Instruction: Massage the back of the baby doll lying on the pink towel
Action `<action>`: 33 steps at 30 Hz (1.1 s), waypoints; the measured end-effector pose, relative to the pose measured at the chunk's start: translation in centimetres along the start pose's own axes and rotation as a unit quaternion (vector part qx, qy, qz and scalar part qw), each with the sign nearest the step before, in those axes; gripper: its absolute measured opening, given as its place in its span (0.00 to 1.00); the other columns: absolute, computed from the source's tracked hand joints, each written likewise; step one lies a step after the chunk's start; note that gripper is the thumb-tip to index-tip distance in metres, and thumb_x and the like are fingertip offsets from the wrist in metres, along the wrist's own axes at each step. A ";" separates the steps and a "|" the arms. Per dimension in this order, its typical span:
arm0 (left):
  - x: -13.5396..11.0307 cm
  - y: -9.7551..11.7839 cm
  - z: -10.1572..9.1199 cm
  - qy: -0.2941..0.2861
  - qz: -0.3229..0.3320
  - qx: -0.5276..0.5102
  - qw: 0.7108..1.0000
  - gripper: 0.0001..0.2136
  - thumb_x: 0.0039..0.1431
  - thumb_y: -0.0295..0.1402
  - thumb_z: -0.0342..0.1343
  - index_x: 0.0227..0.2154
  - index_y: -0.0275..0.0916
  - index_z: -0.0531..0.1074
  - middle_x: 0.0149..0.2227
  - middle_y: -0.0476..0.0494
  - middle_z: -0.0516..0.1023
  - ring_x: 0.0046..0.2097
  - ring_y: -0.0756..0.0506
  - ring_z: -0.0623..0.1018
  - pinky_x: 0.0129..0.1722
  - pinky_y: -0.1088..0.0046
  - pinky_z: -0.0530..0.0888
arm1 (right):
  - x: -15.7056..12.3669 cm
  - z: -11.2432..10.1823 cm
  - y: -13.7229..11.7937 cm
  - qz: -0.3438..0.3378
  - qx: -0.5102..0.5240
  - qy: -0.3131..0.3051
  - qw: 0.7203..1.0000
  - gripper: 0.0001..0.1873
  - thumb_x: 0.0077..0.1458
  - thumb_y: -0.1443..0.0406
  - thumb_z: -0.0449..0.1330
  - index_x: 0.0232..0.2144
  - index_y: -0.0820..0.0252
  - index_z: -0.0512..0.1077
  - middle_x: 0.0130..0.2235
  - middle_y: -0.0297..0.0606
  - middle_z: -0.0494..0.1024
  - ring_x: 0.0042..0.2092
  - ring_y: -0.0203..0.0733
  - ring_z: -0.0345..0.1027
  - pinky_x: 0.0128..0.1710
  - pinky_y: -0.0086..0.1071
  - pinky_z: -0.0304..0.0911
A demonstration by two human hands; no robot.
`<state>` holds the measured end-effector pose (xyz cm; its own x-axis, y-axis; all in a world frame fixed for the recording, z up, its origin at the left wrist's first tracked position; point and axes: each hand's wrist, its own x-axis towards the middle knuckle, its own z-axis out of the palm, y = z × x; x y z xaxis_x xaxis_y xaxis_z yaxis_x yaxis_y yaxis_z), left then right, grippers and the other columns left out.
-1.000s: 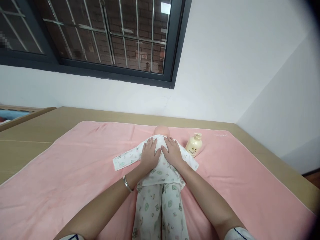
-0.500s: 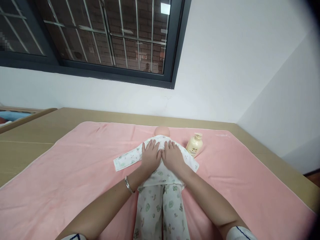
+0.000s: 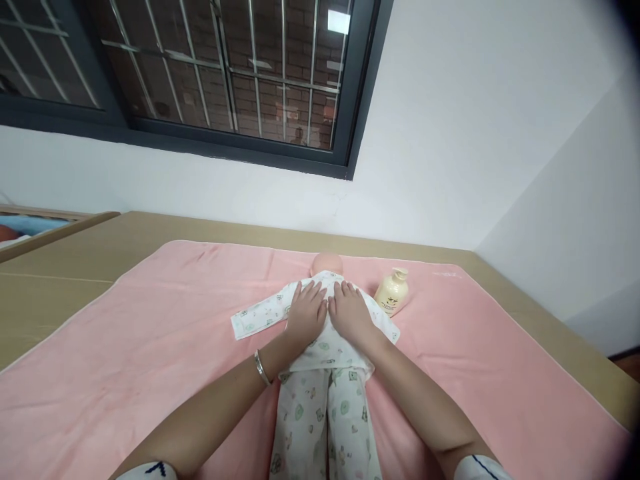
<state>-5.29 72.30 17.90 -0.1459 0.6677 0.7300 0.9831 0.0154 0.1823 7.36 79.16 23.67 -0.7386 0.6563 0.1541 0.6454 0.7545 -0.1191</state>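
A baby doll (image 3: 326, 263) in white printed pyjamas (image 3: 320, 400) lies face down on a pink towel (image 3: 150, 333), its head pointing away from me. My left hand (image 3: 305, 312) lies flat on the left side of the doll's back, fingers stretched out. My right hand (image 3: 350, 313) lies flat on the right side, thumb touching the left hand. Both palms press on the pyjama top and hold nothing. A silver bracelet (image 3: 260, 368) circles my left wrist.
A cream pump bottle (image 3: 392, 292) lies on the towel just right of the doll's shoulder. The towel covers a tan mattress (image 3: 60, 267) that meets white walls at the back and right. A barred dark window (image 3: 200, 73) is above.
My two hands slid together along the doll's back until the thumbs touch. The view shifted slightly.
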 end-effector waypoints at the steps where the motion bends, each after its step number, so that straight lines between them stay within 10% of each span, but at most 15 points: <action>1: 0.0 0.1 -0.2 0.013 0.027 -0.007 1.000 0.17 0.67 0.28 0.41 0.47 0.34 0.75 0.52 0.36 0.78 0.58 0.38 0.74 0.66 0.48 0.60 | -0.7 0.1 -0.6 -0.014 -0.019 0.001 1.000 0.29 0.69 0.64 0.43 0.67 0.74 0.56 0.66 0.60 0.57 0.68 0.59 0.50 0.66 0.50 0.45; 11: 0.1 -0.1 0.6 -0.051 -0.120 0.031 0.991 0.25 0.64 0.37 0.49 0.62 0.34 0.65 0.65 0.28 0.64 0.66 0.30 0.64 0.63 0.41 0.61 | 1.8 -0.2 1.6 0.006 0.064 -0.013 0.998 0.30 0.71 0.59 0.40 0.68 0.70 0.54 0.69 0.49 0.54 0.70 0.51 0.44 0.69 0.46 0.43; 18: 0.0 0.5 -1.2 -0.032 0.022 -0.032 0.999 0.16 0.65 0.28 0.45 0.49 0.41 0.75 0.54 0.41 0.78 0.60 0.38 0.72 0.68 0.38 0.41 | -1.5 -0.6 -1.1 -0.037 -0.016 -0.036 0.999 0.29 0.67 0.67 0.45 0.66 0.75 0.57 0.67 0.56 0.56 0.69 0.57 0.49 0.68 0.49 0.44; 24: 0.4 0.6 -0.4 -0.072 -0.130 0.024 0.989 0.26 0.62 0.37 0.52 0.61 0.30 0.65 0.65 0.27 0.62 0.67 0.26 0.60 0.63 0.29 0.49 | 1.6 -0.5 1.8 -0.007 0.078 -0.026 0.997 0.30 0.71 0.57 0.42 0.68 0.68 0.55 0.69 0.47 0.54 0.70 0.50 0.44 0.69 0.51 0.39; 33: -0.1 0.2 -0.9 0.025 0.049 -0.060 0.997 0.15 0.64 0.27 0.45 0.46 0.39 0.75 0.49 0.42 0.81 0.55 0.42 0.76 0.67 0.50 0.57 | -1.4 0.1 -1.1 -0.052 -0.020 0.012 0.998 0.27 0.67 0.67 0.44 0.64 0.77 0.60 0.65 0.57 0.61 0.66 0.57 0.53 0.69 0.50 0.35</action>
<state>-5.23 71.55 18.47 -0.0573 0.6236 0.7796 0.9732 -0.1391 0.1829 7.70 77.39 23.53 -0.7975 0.5732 0.1881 0.5727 0.8174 -0.0626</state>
